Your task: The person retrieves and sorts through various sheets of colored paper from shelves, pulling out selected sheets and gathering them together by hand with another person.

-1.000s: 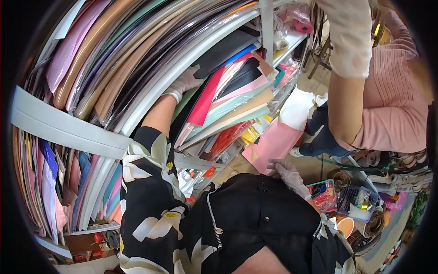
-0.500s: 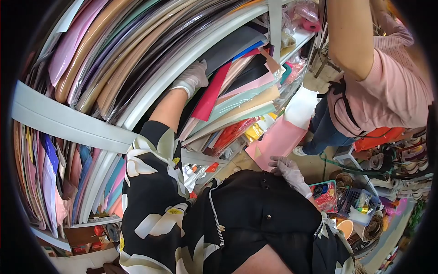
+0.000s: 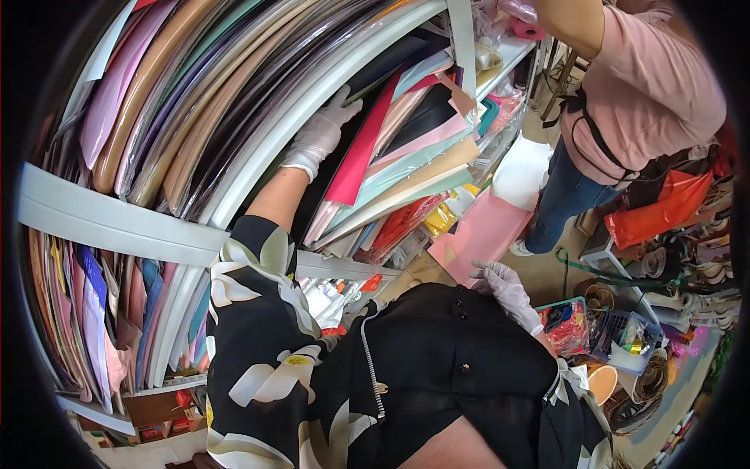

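My left hand (image 3: 319,137), in a thin whitish glove, reaches into the shelf slot below a white rail. Its fingers are closed at the edge of a dark wrapping sheet (image 3: 387,66); part of the grip is hidden. Just right of it slants a red sheet (image 3: 361,152), beside a stack of pale green, cream and pink sheets (image 3: 426,172). In front of my waist, my gloved right hand (image 3: 504,293) hangs with loosely bent fingers and holds nothing. Beyond its fingertips, lower down, lies a pink sheet (image 3: 484,238).
Rolled and flat sheets (image 3: 195,86) pack the upper shelf behind a white rail (image 3: 117,215). More sheets (image 3: 86,313) stand below. A person in a pink top (image 3: 648,86) stands at the right. Baskets (image 3: 625,344) and an orange-red sheet (image 3: 664,211) are at lower right.
My left hand has gone from lying over the dark sheet to its lower edge, and the sheet shows less. The person in pink has shifted in view; my right hand is nearly unmoved.
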